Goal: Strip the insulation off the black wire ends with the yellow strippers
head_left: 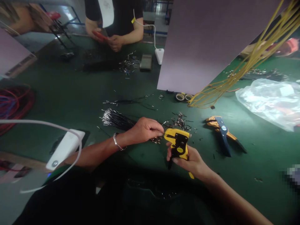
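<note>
My right hand (pixel 191 159) is wrapped round the handles of a yellow and black wire stripper (pixel 180 140), held upright over the green table. My left hand (pixel 148 129) pinches a thin dark wire at the left side of the stripper's head, close to its jaws. Whether the wire's end sits inside the jaws is too small to tell. Behind and under my left hand lies a bundle of black wires (pixel 119 120) with bright ends fanned to the left. Short black scraps (pixel 180 121) are scattered just beyond the stripper.
A blue and orange wire stripper (pixel 221 131) lies at the right, near a clear plastic bag (pixel 269 100). Yellow wires (pixel 234 79) hang past a pale panel (pixel 194 47), with tape rolls (pixel 180 97) below. A white power strip (pixel 65 148) is by my left forearm. A co-worker's hands (pixel 114 42) are opposite.
</note>
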Tool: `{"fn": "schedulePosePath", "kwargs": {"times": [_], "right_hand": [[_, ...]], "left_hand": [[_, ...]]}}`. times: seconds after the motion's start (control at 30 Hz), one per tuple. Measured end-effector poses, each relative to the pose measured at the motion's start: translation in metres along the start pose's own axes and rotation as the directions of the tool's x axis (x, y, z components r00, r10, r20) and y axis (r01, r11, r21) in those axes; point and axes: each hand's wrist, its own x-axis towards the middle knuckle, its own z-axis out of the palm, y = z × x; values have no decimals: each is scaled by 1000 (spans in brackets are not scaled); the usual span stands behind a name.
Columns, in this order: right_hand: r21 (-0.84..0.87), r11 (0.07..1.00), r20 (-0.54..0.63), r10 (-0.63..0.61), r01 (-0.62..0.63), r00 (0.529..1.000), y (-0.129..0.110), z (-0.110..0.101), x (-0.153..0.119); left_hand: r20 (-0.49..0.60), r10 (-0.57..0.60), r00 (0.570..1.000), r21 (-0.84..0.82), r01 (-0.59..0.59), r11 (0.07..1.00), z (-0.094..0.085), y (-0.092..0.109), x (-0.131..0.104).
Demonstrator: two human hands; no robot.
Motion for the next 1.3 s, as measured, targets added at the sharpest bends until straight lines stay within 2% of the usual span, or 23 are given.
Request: {"fn": "schedulePosePath", "kwargs": {"times": [0.17, 0.43, 0.6, 0.73, 1.3], "right_hand": [[6, 1000, -27, -8, 8, 1000, 5, 1, 1], [22, 1000, -47, -13, 14, 999, 4, 5, 4], [53, 999, -64, -8, 11, 998, 3, 7, 5], [65, 998, -78, 14, -9, 997, 4, 8, 5], [-123, 992, -152, -40, 21, 988, 3, 12, 5]], "left_hand": [[19, -14, 1000, -48, 14, 999, 1, -3, 0], [42, -106, 993, -78, 109, 991, 0, -3, 2], [96, -175, 980, -145, 188, 972, -2, -3, 3], [109, -190, 976, -147, 205, 968, -4, -2, 4], [122, -210, 970, -161, 228, 960, -3, -6, 3]]}}
